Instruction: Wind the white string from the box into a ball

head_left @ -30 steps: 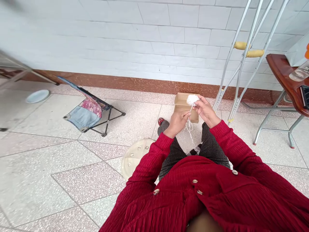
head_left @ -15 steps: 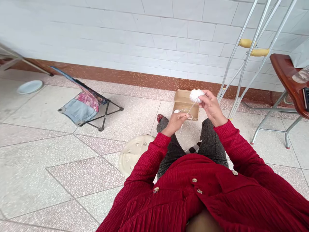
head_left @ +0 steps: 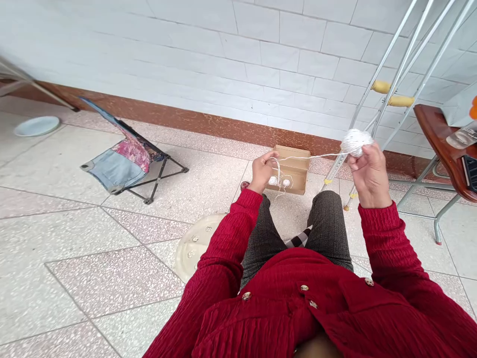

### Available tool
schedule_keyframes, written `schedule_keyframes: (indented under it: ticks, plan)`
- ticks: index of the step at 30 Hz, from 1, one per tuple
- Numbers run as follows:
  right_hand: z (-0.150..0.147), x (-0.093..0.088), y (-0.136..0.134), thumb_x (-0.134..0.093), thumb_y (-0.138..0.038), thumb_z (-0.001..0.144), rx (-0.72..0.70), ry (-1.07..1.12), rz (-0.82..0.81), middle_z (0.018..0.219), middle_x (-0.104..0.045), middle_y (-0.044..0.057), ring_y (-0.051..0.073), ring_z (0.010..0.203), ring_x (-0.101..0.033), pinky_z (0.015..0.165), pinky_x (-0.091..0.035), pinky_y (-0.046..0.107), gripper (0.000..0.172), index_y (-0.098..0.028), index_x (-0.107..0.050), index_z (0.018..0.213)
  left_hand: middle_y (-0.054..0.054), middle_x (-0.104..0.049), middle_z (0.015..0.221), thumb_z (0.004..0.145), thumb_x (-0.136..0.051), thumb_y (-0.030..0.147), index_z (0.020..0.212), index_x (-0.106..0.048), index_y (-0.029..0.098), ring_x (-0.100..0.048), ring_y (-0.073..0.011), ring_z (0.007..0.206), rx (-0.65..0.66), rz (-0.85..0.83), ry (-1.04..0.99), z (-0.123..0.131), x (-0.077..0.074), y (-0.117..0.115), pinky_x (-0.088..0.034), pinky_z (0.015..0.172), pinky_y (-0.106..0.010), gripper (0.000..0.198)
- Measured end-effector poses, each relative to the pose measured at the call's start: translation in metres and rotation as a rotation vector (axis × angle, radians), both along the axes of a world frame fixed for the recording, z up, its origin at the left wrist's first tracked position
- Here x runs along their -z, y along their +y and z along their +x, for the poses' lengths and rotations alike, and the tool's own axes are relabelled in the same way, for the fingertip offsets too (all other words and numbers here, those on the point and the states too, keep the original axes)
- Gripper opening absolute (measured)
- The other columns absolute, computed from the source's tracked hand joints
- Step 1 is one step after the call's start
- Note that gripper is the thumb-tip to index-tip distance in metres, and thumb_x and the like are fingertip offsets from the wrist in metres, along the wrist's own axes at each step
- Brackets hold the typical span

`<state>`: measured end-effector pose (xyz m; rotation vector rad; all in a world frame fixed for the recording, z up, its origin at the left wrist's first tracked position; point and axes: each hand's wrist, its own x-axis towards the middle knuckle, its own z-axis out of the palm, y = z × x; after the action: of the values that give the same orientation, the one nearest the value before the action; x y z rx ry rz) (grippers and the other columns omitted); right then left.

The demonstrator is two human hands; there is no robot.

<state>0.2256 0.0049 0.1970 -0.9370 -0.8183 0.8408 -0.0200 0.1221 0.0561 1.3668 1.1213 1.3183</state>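
A ball of white yarn [head_left: 357, 142] is gripped in my right hand [head_left: 370, 171], out to the right in front of the crutches. From it a strand of yarn [head_left: 313, 157] runs nearly straight across to my left hand [head_left: 264, 170], whose thumb and fingers pinch it. Loose yarn hangs below the left hand. Beneath, on the floor, an open cardboard box [head_left: 298, 153] holds two smaller white yarn balls, one of them a small ball [head_left: 286, 183] with strands looping around it.
A folding chair [head_left: 124, 161] stands to the left, and a pale round stool [head_left: 188, 246] is beside my leg. Silver crutches [head_left: 387, 89] lean on the tiled wall. At right is a brown table [head_left: 436, 132] with a bottle [head_left: 462, 136]. A basin [head_left: 37, 126] lies far left.
My right hand has moved right with the yarn ball, and my left hand slightly left and up. The strand between them has lengthened and pulled straight. Both small balls in the box now show.
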Motion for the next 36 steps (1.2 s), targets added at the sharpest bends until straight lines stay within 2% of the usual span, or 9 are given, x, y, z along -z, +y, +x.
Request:
schedule_keyframes:
  ticks: [7, 12, 17, 20, 23, 26, 29, 32, 36]
  plan:
    - [0.029, -0.015, -0.003, -0.077, -0.025, 0.072, 0.126, 0.112, 0.119, 0.089, -0.062, -0.003, 0.007, 0.060, -0.050, 0.043, -0.036, 0.018, 0.022, -0.023, -0.060, 0.085, -0.012, -0.077, 0.097, 0.075, -0.058, 0.010, 0.088, -0.066, 0.012, -0.077, -0.0204, 0.093, -0.045, -0.362, -0.344, -0.036, 0.018, 0.029, -0.061, 0.090, -0.036, 0.015]
    - [0.039, -0.026, 0.002, -0.076, -0.029, 0.076, 0.179, 0.078, 0.196, 0.087, -0.061, -0.003, 0.010, 0.062, -0.053, 0.047, -0.042, 0.022, 0.021, -0.027, -0.057, 0.085, -0.015, -0.076, 0.095, 0.076, -0.053, 0.010, 0.084, -0.062, 0.014, -0.075, -0.0244, 0.103, -0.164, -0.538, 0.021, -0.064, 0.054, 0.035, -0.060, 0.089, -0.035, 0.013]
    - [0.020, -0.032, 0.017, -0.075, -0.036, 0.077, 0.148, -0.080, 0.222, 0.089, -0.060, -0.002, 0.012, 0.066, -0.056, 0.050, -0.042, 0.025, 0.024, -0.028, -0.055, 0.089, -0.014, -0.077, 0.094, 0.066, -0.063, 0.008, 0.077, -0.068, 0.016, -0.069, -0.0347, 0.115, -0.054, -0.541, 0.249, -0.071, 0.066, 0.033, -0.053, 0.102, -0.046, 0.015]
    - [-0.009, -0.023, 0.031, -0.074, -0.037, 0.078, 0.091, -0.227, 0.132, 0.092, -0.061, -0.002, 0.012, 0.068, -0.057, 0.053, -0.045, 0.024, 0.027, -0.027, -0.055, 0.095, -0.010, -0.079, 0.099, 0.061, -0.063, 0.002, 0.082, -0.074, 0.016, -0.067, -0.0320, 0.119, 0.084, -0.472, 0.323, -0.053, 0.050, 0.040, -0.047, 0.112, -0.043, 0.027]
    - [-0.037, -0.008, 0.044, -0.075, -0.035, 0.078, 0.040, -0.415, 0.084, 0.096, -0.063, 0.002, 0.017, 0.085, -0.064, 0.062, -0.053, 0.028, 0.027, -0.027, -0.056, 0.095, -0.007, -0.077, 0.122, 0.075, -0.059, 0.006, 0.101, -0.076, 0.018, -0.063, -0.0244, 0.128, 0.202, -0.332, 0.297, -0.019, 0.018, 0.036, -0.043, 0.117, -0.037, 0.034]
    - [-0.052, 0.004, 0.051, -0.075, -0.026, 0.076, 0.046, -0.602, 0.052, 0.101, -0.064, 0.004, 0.022, 0.101, -0.063, 0.072, -0.056, 0.033, 0.025, -0.025, -0.055, 0.090, -0.011, -0.073, 0.131, 0.086, -0.058, 0.013, 0.126, -0.070, 0.017, -0.065, -0.0243, 0.126, 0.470, -0.099, 0.005, 0.017, -0.021, 0.011, -0.043, 0.117, -0.043, 0.042]
    - [-0.053, 0.014, 0.057, -0.074, -0.022, 0.074, 0.070, -0.726, -0.009, 0.102, -0.065, 0.004, 0.023, 0.105, -0.062, 0.076, -0.055, 0.034, 0.024, -0.025, -0.056, 0.090, -0.012, -0.076, 0.121, 0.095, -0.062, 0.037, 0.123, -0.071, 0.018, -0.068, -0.0282, 0.122, 0.610, -0.101, -0.276, 0.042, -0.052, -0.023, -0.044, 0.115, -0.048, 0.035]
    - [-0.043, 0.026, 0.064, -0.075, -0.024, 0.073, 0.110, -0.741, -0.071, 0.095, -0.065, 0.002, 0.022, 0.097, -0.064, 0.074, -0.053, 0.033, 0.024, -0.024, -0.057, 0.089, -0.013, -0.078, 0.096, 0.098, -0.055, 0.062, 0.109, -0.072, 0.016, -0.074, -0.0294, 0.106, 0.631, -0.179, -0.423, 0.047, -0.064, -0.050, -0.048, 0.108, -0.049, 0.050]
    - [-0.030, 0.041, 0.069, -0.078, -0.027, 0.070, 0.122, -0.662, -0.145, 0.089, -0.065, 0.001, 0.017, 0.079, -0.062, 0.064, -0.050, 0.029, 0.027, -0.023, -0.060, 0.090, -0.004, -0.071, 0.069, 0.092, -0.068, 0.059, 0.094, -0.071, 0.017, -0.074, -0.0241, 0.087, 0.603, -0.203, -0.422, 0.035, -0.057, -0.070, -0.051, 0.100, -0.043, 0.042]
